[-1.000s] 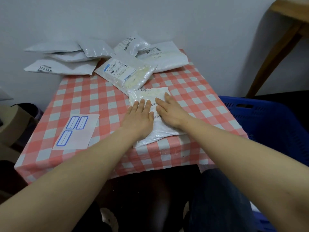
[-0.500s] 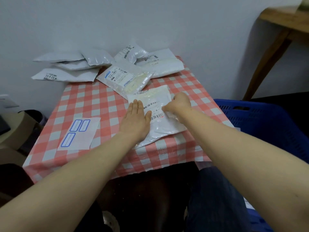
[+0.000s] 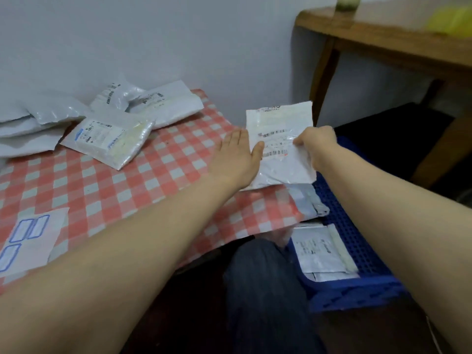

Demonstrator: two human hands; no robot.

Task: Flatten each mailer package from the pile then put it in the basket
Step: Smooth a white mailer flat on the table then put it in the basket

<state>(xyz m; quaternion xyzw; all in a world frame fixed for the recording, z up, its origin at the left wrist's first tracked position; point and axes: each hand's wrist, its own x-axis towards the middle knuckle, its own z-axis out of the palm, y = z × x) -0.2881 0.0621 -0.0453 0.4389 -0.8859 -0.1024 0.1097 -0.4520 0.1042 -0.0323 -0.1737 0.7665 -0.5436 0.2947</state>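
A flat white mailer with barcodes hangs tilted above the table's right edge. My right hand grips its right side. My left hand lies flat with fingers together, its thumb touching the mailer's left edge. The pile of white mailers lies at the back left of the checked table. The blue basket stands low on the right, under the held mailer, with flattened mailers inside.
A paper sheet with blue boxes lies at the table's front left. A wooden table stands at the back right, its leg close behind the held mailer. A dark trouser leg sits below the table's edge.
My right hand has lifted the mailer off the table and carried it right, toward the basket. My left hand has followed it to the right. The view has swung right.
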